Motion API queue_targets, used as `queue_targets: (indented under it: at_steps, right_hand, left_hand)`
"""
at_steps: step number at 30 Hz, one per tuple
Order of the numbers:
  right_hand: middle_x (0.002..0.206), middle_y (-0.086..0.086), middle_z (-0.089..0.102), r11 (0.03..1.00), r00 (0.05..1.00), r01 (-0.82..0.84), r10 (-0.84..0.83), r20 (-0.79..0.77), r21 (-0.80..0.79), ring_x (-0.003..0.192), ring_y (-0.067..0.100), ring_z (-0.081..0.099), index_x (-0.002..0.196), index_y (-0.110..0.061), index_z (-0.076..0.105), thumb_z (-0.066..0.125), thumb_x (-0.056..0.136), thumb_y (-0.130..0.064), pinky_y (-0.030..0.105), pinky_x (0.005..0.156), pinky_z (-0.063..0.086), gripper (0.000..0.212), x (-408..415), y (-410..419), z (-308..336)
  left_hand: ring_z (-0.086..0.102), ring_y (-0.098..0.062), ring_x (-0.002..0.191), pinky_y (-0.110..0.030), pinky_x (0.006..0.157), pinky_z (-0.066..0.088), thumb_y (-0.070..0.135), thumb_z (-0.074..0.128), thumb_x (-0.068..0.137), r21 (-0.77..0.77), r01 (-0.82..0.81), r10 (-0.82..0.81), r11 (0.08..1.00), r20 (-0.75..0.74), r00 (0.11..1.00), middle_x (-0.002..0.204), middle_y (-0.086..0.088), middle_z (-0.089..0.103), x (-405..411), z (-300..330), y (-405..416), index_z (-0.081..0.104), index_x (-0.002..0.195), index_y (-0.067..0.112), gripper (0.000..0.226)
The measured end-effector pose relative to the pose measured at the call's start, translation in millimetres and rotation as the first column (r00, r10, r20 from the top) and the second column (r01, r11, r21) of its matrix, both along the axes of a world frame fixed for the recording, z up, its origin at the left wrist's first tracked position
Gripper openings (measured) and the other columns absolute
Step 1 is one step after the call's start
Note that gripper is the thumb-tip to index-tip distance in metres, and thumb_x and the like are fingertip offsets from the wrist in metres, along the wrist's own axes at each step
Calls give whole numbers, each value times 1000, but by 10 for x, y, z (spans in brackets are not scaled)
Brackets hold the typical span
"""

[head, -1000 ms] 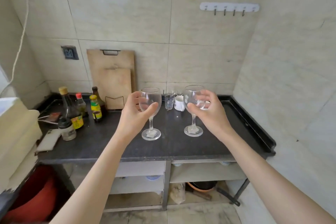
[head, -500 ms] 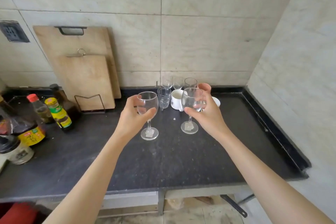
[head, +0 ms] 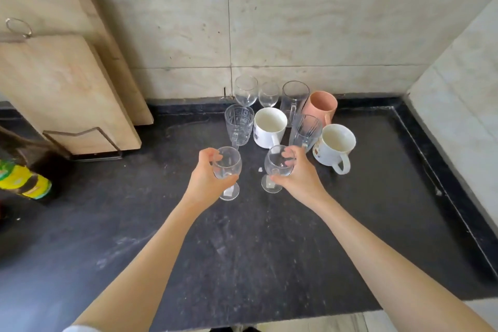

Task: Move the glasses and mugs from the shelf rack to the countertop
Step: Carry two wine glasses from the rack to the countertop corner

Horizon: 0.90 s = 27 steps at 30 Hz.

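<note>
Here, left hand gripping clear stemmed glass, right hand gripping another.

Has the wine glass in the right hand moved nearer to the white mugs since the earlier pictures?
Yes. The right hand has carried its wine glass toward the back wall; it is now just in front of the mugs, nearer than before.

This was a home kitchen. A dark stone bench ran into a corner of pale tiled walls. Wooden cutting boards leaned against the tiles, a green-labelled sauce bottle stood at the left, and mugs and drinking glasses clustered near the back.
</note>
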State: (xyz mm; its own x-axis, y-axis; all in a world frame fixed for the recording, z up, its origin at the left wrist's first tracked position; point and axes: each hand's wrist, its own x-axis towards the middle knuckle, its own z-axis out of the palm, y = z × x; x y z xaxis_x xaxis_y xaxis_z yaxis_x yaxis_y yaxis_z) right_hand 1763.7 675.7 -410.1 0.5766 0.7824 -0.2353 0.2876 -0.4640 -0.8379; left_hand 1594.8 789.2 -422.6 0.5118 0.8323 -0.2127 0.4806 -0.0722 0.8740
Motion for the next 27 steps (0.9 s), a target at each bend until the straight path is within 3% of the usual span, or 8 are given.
queue_targets:
  at_steps: [7,12,19,24,27]
  right_hand:
    - [113,-12,46,996,997,78,-78,-10,-46,105,8,47,122,-21,39,74,70,-13,24,83,38,64,145,340,-335]
    - [119,-8,48,994,996,91,-92,-19,-54,109,10,49,119,-23,39,76,70,-17,23,84,41,62,154,423,-491]
    - [122,-8,49,995,996,88,-88,-7,-49,109,7,48,122,-25,36,77,70,-21,20,85,40,67,191,493,-585]
    - [128,-6,47,995,996,94,-94,-4,-44,117,11,47,125,-27,34,75,73,-18,26,96,43,67,152,494,-645]
    - [135,-3,43,994,995,99,-99,8,-34,120,9,44,133,-23,30,75,73,-17,28,99,40,75,117,476,-595]
  left_hand:
    - [52,-15,98,-15,65,41,16,72,75,-62,60,-59,996,9,998,118,4,45,258,-344,245,31,115,25,58]
    - [54,-13,97,-17,68,43,18,74,73,-78,71,-71,994,4,997,116,5,46,301,-459,347,31,118,22,62]
    - [52,2,90,-6,59,44,14,75,72,-73,84,-82,994,36,996,103,23,45,362,-516,437,31,110,32,61]
    - [53,-7,98,-15,71,47,14,74,74,-51,112,-109,992,51,993,109,17,44,340,-565,412,31,114,31,61]
    - [47,-17,115,-17,81,42,19,74,75,-60,146,-148,987,-26,989,127,3,42,305,-540,413,32,127,21,67]
